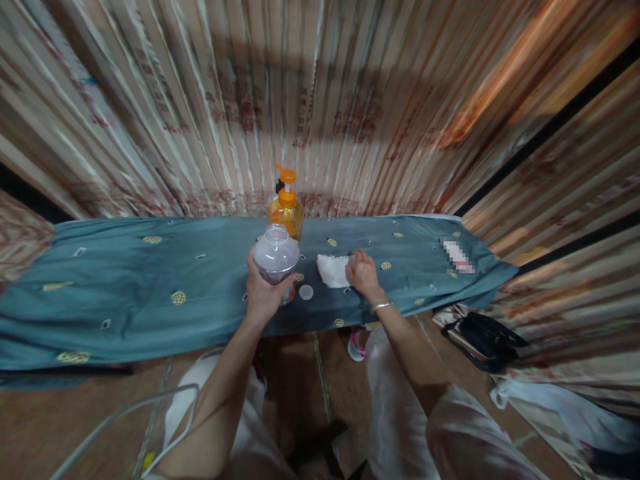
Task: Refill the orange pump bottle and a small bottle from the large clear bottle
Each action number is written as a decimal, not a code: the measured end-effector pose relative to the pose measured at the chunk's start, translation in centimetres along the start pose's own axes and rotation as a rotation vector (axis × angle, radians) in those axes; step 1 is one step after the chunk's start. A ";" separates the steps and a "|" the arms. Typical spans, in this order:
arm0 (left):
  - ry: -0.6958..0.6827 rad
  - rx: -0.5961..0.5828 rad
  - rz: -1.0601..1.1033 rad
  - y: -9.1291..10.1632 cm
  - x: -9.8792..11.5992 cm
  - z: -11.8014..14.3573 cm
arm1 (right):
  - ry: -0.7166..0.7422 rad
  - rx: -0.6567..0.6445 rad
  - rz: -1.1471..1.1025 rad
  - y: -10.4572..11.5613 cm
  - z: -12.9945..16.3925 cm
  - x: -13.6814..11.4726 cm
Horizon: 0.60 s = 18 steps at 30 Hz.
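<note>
My left hand (263,290) grips a clear plastic bottle (275,257), tipped with its base toward me, above the teal cloth-covered table (150,293). A small round white cap (306,292) lies on the cloth just right of that hand. My right hand (364,273), with a metal bangle on the wrist, rests on a folded white cloth (334,270) lying flat on the table. An orange pump bottle (286,207) stands upright behind the clear bottle, near the table's far edge.
A striped patterned curtain (320,100) hangs right behind the table. A black bag (483,337) lies on the floor under the table's right end, with white plastic bags (545,407) nearer. A metal frame (125,417) stands at lower left. A shoe (356,345) shows below the table edge.
</note>
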State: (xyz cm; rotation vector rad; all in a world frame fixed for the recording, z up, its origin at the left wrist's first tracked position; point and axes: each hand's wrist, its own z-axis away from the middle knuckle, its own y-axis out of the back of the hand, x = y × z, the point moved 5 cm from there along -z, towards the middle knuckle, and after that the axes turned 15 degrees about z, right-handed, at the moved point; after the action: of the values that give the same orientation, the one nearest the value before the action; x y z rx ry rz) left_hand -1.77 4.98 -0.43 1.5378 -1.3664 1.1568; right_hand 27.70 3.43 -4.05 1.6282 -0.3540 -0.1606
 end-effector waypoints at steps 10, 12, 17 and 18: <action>-0.059 -0.011 0.046 0.0 -0.5 0.2 | 0.211 0.248 -0.404 7.0 -3.4 -5.3; -0.059 -0.018 0.049 0.1 -0.6 0.2 | 0.334 0.358 -0.575 10.8 -5.0 -7.1; -0.076 -0.013 0.063 0.2 -1.0 0.1 | 0.464 0.371 -0.633 16.4 -7.4 -11.8; -0.081 -0.013 0.076 0.2 -1.1 0.2 | 0.471 0.341 -0.615 16.6 -7.7 -12.6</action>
State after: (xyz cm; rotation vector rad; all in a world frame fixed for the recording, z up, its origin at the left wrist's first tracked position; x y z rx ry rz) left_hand -1.97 5.08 -1.51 1.5502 -1.4944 1.1400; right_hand 16.10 13.86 11.75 2.0083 0.5153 -0.1775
